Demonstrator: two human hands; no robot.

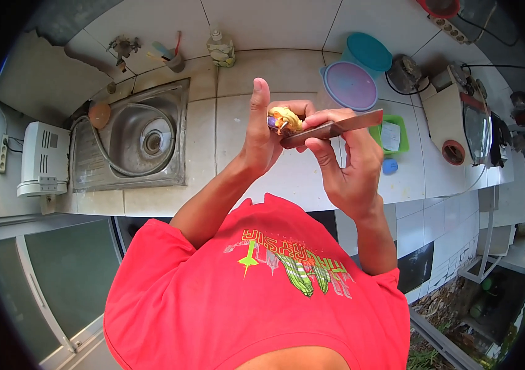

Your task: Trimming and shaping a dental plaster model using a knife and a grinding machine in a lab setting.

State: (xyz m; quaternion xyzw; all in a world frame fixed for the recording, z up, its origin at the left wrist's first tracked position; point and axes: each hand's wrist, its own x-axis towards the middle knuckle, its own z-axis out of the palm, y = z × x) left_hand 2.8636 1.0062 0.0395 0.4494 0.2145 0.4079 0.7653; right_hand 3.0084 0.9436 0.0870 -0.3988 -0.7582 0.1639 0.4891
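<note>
Grip: left hand (266, 139) holds yellowish root (284, 121), right hand (344, 161) holds knife (336, 128), blade edge touching it, above counter (231, 132).

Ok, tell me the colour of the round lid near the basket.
Pale purple lid, beside a teal one; the head view shows it clearly.

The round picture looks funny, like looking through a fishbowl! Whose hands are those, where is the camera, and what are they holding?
The camera sits on a person's head and looks down, so you see their red shirt and both arms. Its wide lens bends straight lines. The left hand holds a small yellowish and purple piece of food, thumb up. The right hand holds a knife against it. Below is a tiled counter with a metal sink, round plastic lids and a green tray.
</note>
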